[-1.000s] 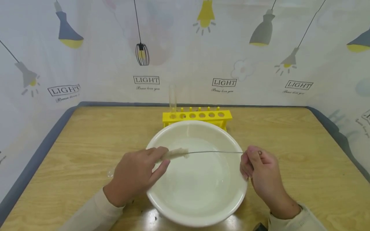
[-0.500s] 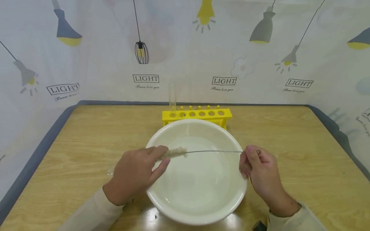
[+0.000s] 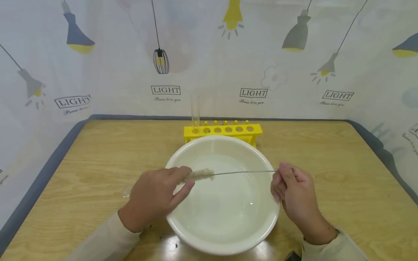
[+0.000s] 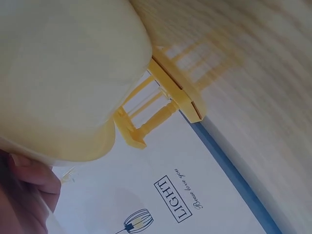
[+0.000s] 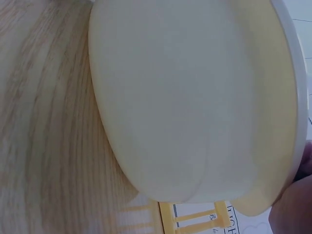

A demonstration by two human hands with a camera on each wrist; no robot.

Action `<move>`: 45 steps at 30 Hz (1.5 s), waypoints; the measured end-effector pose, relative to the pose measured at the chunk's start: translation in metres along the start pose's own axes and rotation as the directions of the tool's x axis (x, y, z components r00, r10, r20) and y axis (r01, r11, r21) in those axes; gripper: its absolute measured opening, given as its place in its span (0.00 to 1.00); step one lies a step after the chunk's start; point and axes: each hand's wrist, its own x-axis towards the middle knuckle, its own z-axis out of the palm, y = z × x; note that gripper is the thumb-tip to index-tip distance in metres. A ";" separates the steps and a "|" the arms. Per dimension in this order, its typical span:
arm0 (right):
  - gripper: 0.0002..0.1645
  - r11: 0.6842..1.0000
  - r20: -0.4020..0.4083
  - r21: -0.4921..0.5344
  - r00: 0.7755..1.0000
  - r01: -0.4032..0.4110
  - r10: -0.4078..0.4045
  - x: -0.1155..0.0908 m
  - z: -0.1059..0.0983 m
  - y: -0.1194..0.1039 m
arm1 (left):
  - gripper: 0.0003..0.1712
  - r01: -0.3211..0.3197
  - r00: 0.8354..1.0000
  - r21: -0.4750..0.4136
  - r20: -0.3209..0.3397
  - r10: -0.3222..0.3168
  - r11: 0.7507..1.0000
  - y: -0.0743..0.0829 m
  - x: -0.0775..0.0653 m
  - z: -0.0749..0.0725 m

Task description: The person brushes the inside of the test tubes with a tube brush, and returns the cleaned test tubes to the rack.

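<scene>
In the head view my left hand (image 3: pixel 156 192) is over the left rim of a cream basin (image 3: pixel 218 249). It grips a clear test tube (image 3: pixel 126 193), mostly hidden by the hand, whose rounded end shows past the back of the hand. From between thumb and fingers comes the pale bristle head of a test tube brush (image 3: pixel 202 174). The brush's twisted wire runs level across the basin to my right hand (image 3: pixel 297 195), which pinches its end between thumb and curled fingers at the right rim. Both wrist views show mainly the basin's outer wall (image 4: pixel 63 63).
Behind the basin stands a yellow test tube rack (image 3: pixel 225 129) with one clear upright tube (image 3: pixel 195 114) at its left end. A dark object (image 3: pixel 292 256) lies by the right sleeve. A printed curtain (image 3: pixel 209 72) stands behind the wooden table (image 3: pixel 107 152).
My left hand has shifted slightly right along with the bristle head. The wire, slightly bowed before, now runs straighter and tilts up to the right. The wire's end loop has gone out of sight.
</scene>
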 end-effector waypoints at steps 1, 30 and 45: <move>0.25 1.000 -0.009 0.018 1.000 -0.002 0.002 0.000 0.000 0.000 | 0.23 -0.001 1.000 -0.005 -0.002 0.001 1.000 0.000 0.000 0.000; 0.23 0.980 -0.021 0.198 1.000 -0.002 0.006 0.002 -0.007 0.005 | 0.24 -0.007 1.000 0.001 0.013 0.007 1.000 0.001 0.000 0.002; 0.25 0.974 -0.013 0.225 1.000 0.000 0.003 0.004 -0.006 0.004 | 0.28 -0.006 1.000 0.002 0.009 0.006 1.000 0.001 0.000 0.001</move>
